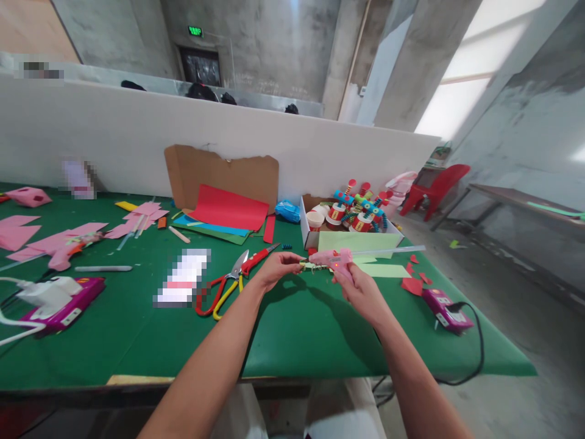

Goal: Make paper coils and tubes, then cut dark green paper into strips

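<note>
My right hand [359,288] is wrapped round the grip of a pink hot glue gun [336,258], with a clear glue stick [388,250] poking out of its back. The gun's nozzle points left, toward the fingertips of my left hand [282,269]. Those fingers are pinched together on a small yellow-green piece [306,264], too small to make out fully and close to the nozzle. Light green paper strips [386,270] lie under and behind the gun. Left of my left hand are scissors [223,286] with red and yellow handles and a red-handled cutter [258,259].
Behind my hands stands a white box [308,228] with several paper-cup figures [361,213]. Coloured sheets [228,210] lean on cardboard [185,174]. Purple power strips [445,310] sit at both sides, with cables. Another pink glue gun [66,250] lies left. Red scraps [412,285] lie right.
</note>
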Demonstrator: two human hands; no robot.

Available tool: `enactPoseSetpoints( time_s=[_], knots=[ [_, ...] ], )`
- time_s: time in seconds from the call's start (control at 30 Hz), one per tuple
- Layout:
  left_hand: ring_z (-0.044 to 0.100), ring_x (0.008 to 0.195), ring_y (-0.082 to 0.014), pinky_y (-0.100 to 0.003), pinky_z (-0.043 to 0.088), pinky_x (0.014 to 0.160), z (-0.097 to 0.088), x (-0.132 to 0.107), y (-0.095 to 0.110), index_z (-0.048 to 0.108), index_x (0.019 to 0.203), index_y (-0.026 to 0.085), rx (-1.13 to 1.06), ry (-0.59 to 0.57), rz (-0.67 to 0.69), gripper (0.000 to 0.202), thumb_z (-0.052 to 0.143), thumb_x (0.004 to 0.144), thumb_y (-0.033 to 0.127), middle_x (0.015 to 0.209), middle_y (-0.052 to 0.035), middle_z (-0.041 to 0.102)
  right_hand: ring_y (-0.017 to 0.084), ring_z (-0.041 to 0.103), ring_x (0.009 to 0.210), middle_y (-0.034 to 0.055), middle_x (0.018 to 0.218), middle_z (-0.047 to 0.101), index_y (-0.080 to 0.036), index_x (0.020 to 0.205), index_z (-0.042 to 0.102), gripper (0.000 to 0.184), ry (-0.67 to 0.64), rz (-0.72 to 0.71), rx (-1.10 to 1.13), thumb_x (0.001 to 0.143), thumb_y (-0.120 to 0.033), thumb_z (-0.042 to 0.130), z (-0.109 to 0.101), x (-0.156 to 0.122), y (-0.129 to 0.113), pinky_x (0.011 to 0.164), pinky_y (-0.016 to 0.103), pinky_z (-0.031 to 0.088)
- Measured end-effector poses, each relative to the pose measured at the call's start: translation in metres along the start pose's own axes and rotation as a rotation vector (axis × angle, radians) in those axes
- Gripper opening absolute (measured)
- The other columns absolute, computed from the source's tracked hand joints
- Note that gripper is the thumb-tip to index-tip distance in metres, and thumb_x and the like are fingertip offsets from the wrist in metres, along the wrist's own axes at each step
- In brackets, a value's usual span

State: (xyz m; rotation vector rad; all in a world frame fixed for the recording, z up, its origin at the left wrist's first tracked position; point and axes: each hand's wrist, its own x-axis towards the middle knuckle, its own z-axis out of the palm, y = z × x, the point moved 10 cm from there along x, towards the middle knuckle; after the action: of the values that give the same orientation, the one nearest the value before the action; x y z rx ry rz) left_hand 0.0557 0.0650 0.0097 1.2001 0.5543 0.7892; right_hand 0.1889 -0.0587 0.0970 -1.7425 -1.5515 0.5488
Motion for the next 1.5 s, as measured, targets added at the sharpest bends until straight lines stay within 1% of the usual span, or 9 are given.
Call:
enactPoseSetpoints(
  time_s=[0.4,0.6,0.93,1.0,1.07,1.17,1.27,1.4,1.5],
  knots=[
    [0.062,0.067,-0.0131,-0.027,0.048,0.07,0.001,-0.002,0.005,0.074,0.086,0.014,0.058,0.001,0.017,0.038,0.086,0.055,0.031,0.075,-0.0035,0.071,0.019,0.057,0.059,0.0028,0.063,0.06,-0.019,0.088,0.056,0.03,0.0,-0.06,-0.074,0.086,-0.046,0.042,-0.003,0.002,-0.006,0.059,0.029,0.043],
    [0.062,0.069,-0.0132,-0.027,0.048,0.07,0.002,-0.003,0.004,0.074,0.084,0.014,0.052,0.014,-0.005,0.037,0.086,0.052,0.028,0.076,-0.0036,0.072,0.021,0.061,0.065,0.005,0.068,0.065,-0.018,0.094,0.059,0.03,-0.032,-0.034,-0.1,0.087,-0.043,0.044,-0.002,0.003,-0.006,0.063,0.029,0.044],
    [0.063,0.072,-0.0137,-0.028,0.048,0.072,0.004,-0.003,0.004,0.074,0.085,0.014,0.113,-0.016,-0.016,0.036,0.085,0.053,0.026,0.079,-0.0035,0.072,0.019,0.059,0.069,0.0058,0.076,0.067,-0.02,0.081,0.058,0.021,-0.031,-0.085,-0.175,0.085,-0.039,0.049,-0.007,0.008,-0.012,0.064,0.028,0.042],
    [0.062,0.07,-0.0132,-0.027,0.048,0.071,0.004,-0.003,0.005,0.074,0.085,0.014,0.099,-0.009,-0.011,0.036,0.086,0.054,0.028,0.077,-0.0035,0.072,0.018,0.058,0.065,0.0041,0.071,0.066,-0.02,0.081,0.058,0.022,-0.009,-0.077,-0.121,0.084,-0.041,0.051,-0.012,0.008,-0.012,0.063,0.028,0.042],
    [0.062,0.068,-0.0128,-0.027,0.048,0.069,0.002,-0.003,0.006,0.073,0.084,0.013,0.072,0.003,0.002,0.037,0.086,0.054,0.03,0.075,-0.0034,0.071,0.016,0.054,0.056,0.0007,0.06,0.061,-0.02,0.08,0.058,0.028,-0.007,-0.012,-0.024,0.083,-0.047,0.053,-0.015,0.007,-0.006,0.057,0.027,0.041],
    [0.061,0.066,-0.0125,-0.027,0.047,0.068,0.001,-0.003,0.008,0.073,0.083,0.013,0.016,0.011,0.022,0.038,0.087,0.054,0.034,0.072,-0.0029,0.069,0.011,0.045,0.043,-0.0042,0.052,0.052,-0.019,0.078,0.057,0.039,-0.029,0.112,0.218,0.079,-0.058,0.056,-0.014,0.004,0.004,0.046,0.024,0.035],
    [0.061,0.065,-0.0119,-0.027,0.047,0.067,0.001,-0.004,0.01,0.072,0.083,0.013,-0.034,0.012,0.03,0.04,0.088,0.053,0.035,0.072,-0.0024,0.069,0.009,0.039,0.041,-0.0063,0.049,0.046,-0.019,0.078,0.057,0.046,-0.038,0.181,0.472,0.072,-0.065,0.062,-0.01,-0.002,0.01,0.043,0.023,0.032],
    [0.061,0.065,-0.0115,-0.028,0.048,0.068,0.001,-0.006,0.013,0.071,0.084,0.013,-0.083,0.015,0.026,0.042,0.089,0.052,0.036,0.073,-0.0021,0.069,0.007,0.032,0.039,-0.009,0.041,0.037,-0.018,0.075,0.06,0.047,-0.064,0.279,0.673,0.066,-0.063,0.071,-0.003,-0.012,0.027,0.042,0.023,0.029],
    [0.062,0.067,-0.0124,-0.029,0.048,0.07,0.001,-0.006,0.012,0.07,0.084,0.014,-0.111,0.013,0.018,0.043,0.089,0.052,0.036,0.075,-0.0026,0.07,0.007,0.03,0.039,-0.0094,0.04,0.037,-0.017,0.076,0.062,0.047,-0.034,0.319,0.708,0.059,-0.059,0.077,-0.009,-0.02,0.046,0.042,0.023,0.029]
  ],
)
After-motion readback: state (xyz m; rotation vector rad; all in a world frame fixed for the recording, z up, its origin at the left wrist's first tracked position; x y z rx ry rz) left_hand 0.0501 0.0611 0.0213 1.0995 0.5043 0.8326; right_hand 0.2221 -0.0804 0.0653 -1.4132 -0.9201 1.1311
